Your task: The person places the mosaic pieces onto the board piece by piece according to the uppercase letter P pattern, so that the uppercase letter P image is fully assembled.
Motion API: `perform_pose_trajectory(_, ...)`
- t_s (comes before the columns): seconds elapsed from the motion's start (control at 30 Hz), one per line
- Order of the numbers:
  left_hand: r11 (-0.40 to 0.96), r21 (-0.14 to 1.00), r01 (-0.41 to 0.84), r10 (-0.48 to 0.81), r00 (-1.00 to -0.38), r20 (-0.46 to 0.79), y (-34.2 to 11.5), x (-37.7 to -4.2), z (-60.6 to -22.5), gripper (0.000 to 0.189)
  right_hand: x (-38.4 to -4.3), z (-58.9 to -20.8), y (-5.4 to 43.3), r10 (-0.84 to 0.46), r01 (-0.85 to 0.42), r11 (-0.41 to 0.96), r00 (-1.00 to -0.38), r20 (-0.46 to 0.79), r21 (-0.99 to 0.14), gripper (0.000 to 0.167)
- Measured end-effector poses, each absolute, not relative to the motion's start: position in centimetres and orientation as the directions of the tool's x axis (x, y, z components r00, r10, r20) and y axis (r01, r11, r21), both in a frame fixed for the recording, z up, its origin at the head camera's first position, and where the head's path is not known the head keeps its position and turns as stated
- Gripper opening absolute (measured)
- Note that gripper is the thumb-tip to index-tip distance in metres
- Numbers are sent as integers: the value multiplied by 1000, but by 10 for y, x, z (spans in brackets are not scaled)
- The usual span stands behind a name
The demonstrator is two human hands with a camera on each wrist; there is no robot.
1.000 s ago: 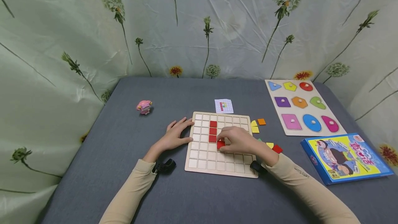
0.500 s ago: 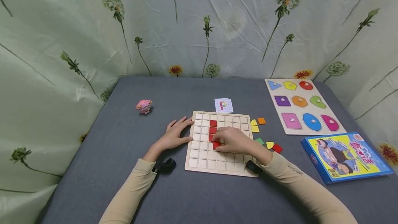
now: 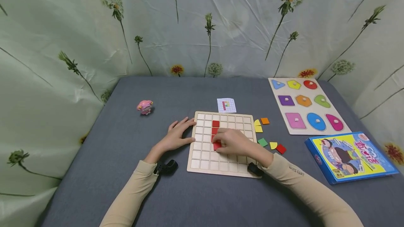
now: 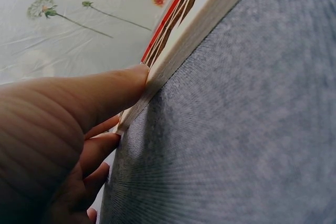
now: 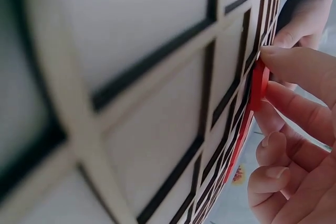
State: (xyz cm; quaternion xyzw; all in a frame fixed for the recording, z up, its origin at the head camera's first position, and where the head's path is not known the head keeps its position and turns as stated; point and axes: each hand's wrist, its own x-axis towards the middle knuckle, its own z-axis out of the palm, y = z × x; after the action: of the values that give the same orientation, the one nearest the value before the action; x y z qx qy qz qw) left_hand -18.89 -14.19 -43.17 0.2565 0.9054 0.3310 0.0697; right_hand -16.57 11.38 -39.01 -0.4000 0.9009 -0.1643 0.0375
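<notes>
A wooden grid board [image 3: 192, 169] lies on the grey table, with a column of red square tiles [image 3: 215, 124] set in its cells. Between thumb and fingers, my right hand [image 3: 235, 141] pinches another red square tile [image 5: 257, 85] at the lower end of that column. In the right wrist view this tile stands partly proud of the grid. My left hand [image 3: 176, 136] rests at the board's left edge, thumb and fingers spread. The thumb [image 4: 123, 85] touches the rim in the left wrist view.
Right of the board lie loose tiles: yellow [image 3: 258, 129], orange [image 3: 265, 121], green [image 3: 262, 142] and red [image 3: 281, 149]. A pattern card [image 3: 231, 110] lies behind it. Farther right are a shape puzzle board [image 3: 293, 131] and a blue box [image 3: 353, 157]; a pink toy [image 3: 145, 107] stands left.
My right hand has moved slightly left with the red tile, from beside the red column to its lower end. The green tile has come into full view. My left hand keeps its place.
</notes>
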Motion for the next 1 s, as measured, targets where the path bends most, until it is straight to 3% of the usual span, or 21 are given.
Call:
perform_pose_trajectory(0.5,645,640,417,505,-862,52,-139,-194,-423,61,-171,-386,112,-768,-769,591,-629,122,-244,20)
perform_pose_trajectory(1.0,642,645,414,507,-861,49,-141,-186,-432,61,-164,-385,125,-695,-681,668,-715,76,-301,18)
